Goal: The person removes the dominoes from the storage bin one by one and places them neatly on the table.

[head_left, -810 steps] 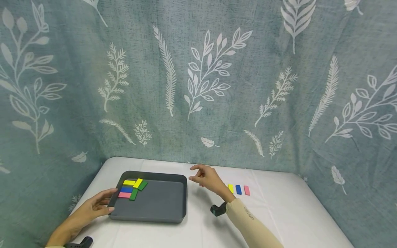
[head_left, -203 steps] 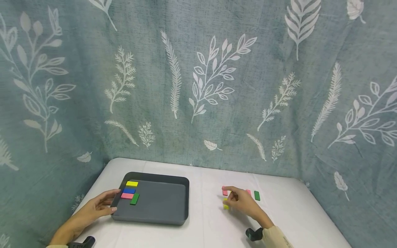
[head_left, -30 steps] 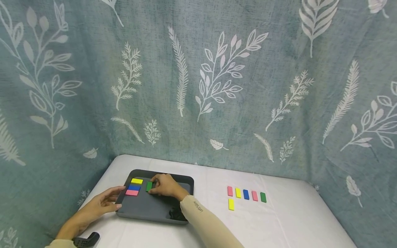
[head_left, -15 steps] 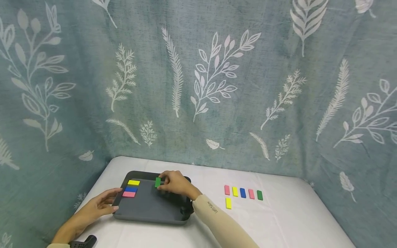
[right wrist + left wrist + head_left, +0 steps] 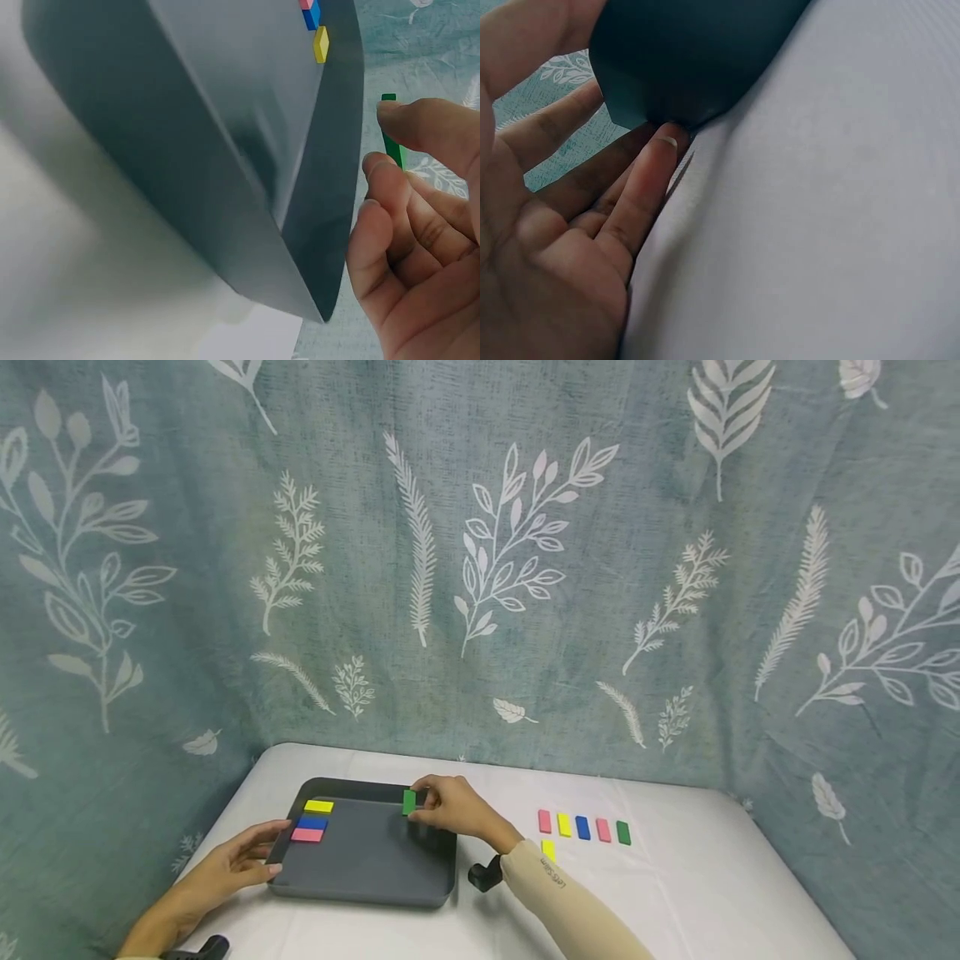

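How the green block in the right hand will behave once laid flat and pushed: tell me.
The green block is probably stiff, since it shows no bend where the right hand pinches it. It is likely light, being small and thin beside that hand. With its flat faces, it should slide rather than roll.

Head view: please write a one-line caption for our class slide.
The left hand touches a gray tray while the right hand pinches a green block near the tray's far-right corner.
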Demonstrator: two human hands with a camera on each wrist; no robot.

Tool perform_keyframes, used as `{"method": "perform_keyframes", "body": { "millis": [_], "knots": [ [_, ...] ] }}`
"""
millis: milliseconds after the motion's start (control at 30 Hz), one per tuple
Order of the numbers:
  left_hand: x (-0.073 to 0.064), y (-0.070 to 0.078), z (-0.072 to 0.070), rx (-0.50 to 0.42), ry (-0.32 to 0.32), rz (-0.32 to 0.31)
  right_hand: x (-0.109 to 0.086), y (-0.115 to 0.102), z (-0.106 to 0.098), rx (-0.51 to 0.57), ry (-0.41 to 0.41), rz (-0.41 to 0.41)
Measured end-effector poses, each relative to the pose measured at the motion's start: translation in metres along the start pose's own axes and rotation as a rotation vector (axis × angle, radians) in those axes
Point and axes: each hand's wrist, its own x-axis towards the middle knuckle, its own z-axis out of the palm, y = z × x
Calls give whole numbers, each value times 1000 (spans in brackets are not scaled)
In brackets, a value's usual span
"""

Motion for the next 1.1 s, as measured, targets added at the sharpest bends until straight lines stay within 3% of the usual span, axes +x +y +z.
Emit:
{"method": "perform_keyframes", "body": {
  "millis": [267,533,1100],
  "knots": [
    [0,0,1,12,-1,-4,-22,5,-16,20,25,-13],
    [2,0,1,33,7,-5,-44,14,-27,60,39,28],
    [0,4,0,18,-25,1,-84,35,-41,37,80,42]
  ]
}}
